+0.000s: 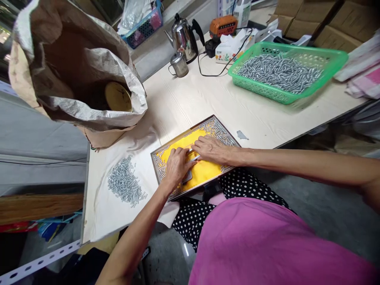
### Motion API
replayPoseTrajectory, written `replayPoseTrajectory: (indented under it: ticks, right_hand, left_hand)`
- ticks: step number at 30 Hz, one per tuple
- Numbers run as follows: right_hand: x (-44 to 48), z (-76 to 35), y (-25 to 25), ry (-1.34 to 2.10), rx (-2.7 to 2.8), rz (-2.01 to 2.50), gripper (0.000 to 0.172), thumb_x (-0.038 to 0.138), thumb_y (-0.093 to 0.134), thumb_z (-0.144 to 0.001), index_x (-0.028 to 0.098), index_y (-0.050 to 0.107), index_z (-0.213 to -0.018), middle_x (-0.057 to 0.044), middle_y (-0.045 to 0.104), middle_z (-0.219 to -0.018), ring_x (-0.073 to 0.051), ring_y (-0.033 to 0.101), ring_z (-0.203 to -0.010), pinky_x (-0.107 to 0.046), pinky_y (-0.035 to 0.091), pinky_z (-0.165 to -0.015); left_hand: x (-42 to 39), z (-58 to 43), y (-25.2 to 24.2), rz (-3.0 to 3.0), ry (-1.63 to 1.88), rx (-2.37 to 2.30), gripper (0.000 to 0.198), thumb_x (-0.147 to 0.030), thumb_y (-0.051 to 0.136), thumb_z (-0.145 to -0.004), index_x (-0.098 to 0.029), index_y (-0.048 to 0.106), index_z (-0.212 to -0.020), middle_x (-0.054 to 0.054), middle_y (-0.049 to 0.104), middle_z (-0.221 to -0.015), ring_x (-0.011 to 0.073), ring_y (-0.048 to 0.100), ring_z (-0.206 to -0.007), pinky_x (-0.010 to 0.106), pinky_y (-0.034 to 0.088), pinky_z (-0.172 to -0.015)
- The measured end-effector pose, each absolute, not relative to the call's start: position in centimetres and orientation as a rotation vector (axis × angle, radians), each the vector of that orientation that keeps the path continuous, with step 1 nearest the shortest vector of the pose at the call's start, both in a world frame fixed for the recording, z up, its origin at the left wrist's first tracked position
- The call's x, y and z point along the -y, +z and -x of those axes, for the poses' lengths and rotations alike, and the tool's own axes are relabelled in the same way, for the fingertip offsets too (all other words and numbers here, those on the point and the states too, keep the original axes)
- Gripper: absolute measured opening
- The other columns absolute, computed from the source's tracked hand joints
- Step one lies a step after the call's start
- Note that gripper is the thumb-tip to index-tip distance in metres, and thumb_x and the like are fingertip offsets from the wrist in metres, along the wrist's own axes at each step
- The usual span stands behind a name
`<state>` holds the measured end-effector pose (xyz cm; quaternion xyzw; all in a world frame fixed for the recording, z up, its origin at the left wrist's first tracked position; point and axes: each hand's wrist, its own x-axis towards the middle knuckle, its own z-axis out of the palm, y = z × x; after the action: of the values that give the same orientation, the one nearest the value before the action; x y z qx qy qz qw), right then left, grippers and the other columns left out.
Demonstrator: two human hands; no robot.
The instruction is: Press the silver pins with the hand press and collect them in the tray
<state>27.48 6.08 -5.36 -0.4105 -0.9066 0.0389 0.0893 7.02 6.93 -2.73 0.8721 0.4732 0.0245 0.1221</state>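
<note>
A shallow rectangular tray (192, 130) with a bright yellow lining (204, 174) rests at the table's front edge, above my lap. Small silvery metal pins (218, 130) lie along its sides and fill its far right corner. Over the middle of the yellow, my left hand (177, 164) and my right hand (212, 150) face each other with fingers bent together. A small white strip (195, 158) shows between their fingertips, and both seem to grip it; its exact kind is unclear. Under my left wrist, a greyish flat piece (187, 177) is partly hidden.
Loose pins (124, 180) form a pile on a pale cloth (102, 213) at left. A green basket (259, 93) of pins stands at back right. A large open sack (109, 136), steel kettle (185, 39), lidded metal cup (179, 65) and orange battery (223, 26) stand farther back.
</note>
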Motion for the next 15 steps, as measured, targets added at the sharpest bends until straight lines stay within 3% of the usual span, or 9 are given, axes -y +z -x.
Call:
replayPoseTrajectory:
  ticks: [2, 4, 6, 8, 15]
  right_hand:
    - [-6.0, -27.6, -5.5, 0.023, 2.665, 1.19, 0.032, 0.032, 0.059, -0.099, 0.012, 0.06, -0.123, -0.015, 0.063, -0.119, -0.028, 0.05, -0.108, -0.039, 0.037, -0.088]
    - [-5.6, -27.5, -5.9, -0.064, 2.686, 1.127, 0.022, 0.027, 0.057, -0.099, 0.016, 0.064, -0.117, -0.013, 0.064, -0.12, -0.027, 0.05, -0.11, -0.038, 0.036, -0.089]
    - [-4.9, -27.0, -6.5, -0.094, 2.727, 1.071, 0.013, 0.019, 0.054, -0.099, 0.019, 0.067, -0.098, -0.009, 0.067, -0.102, -0.026, 0.051, -0.101, -0.038, 0.034, -0.083]
    - [-4.2, -26.4, -7.1, -0.104, 2.706, 1.012, 0.014, 0.014, 0.056, -0.097, 0.019, 0.067, -0.091, -0.006, 0.065, -0.087, -0.024, 0.051, -0.091, -0.037, 0.032, -0.079]
    - [-3.2, -26.8, -7.1, -0.199, 2.541, 0.962, 0.017, 0.008, 0.056, -0.094, 0.019, 0.063, -0.084, -0.004, 0.062, -0.079, -0.022, 0.048, -0.081, -0.036, 0.027, -0.074]
  left_hand:
    - [-7.9, -6.4, -3.0, -2.497, 0.089, -1.408, 0.047, -0.037, 0.079, -0.083, -0.019, 0.065, -0.125, 0.01, 0.068, -0.114, 0.0272, 0.059, -0.106, 0.039, 0.049, -0.095]
    - [-8.7, -5.9, -3.2, -2.437, 0.088, -1.438, 0.036, -0.031, 0.073, -0.088, -0.019, 0.069, -0.121, 0.009, 0.069, -0.109, 0.0252, 0.062, -0.104, 0.036, 0.049, -0.093]
    - [-9.1, -5.8, -3.6, -2.384, 0.115, -1.515, 0.021, -0.022, 0.062, -0.094, -0.018, 0.074, -0.111, 0.008, 0.071, -0.1, 0.0236, 0.064, -0.099, 0.034, 0.05, -0.09]
    - [-9.3, -6.0, -4.0, -2.322, 0.189, -1.631, 0.021, -0.017, 0.057, -0.096, -0.016, 0.076, -0.104, 0.009, 0.072, -0.097, 0.0231, 0.066, -0.097, 0.034, 0.05, -0.088]
    - [-10.1, -2.7, -2.2, -2.21, 0.319, -1.897, 0.026, -0.026, 0.056, -0.1, -0.017, 0.076, -0.114, 0.008, 0.074, -0.109, 0.0182, 0.067, -0.096, 0.027, 0.048, -0.087]
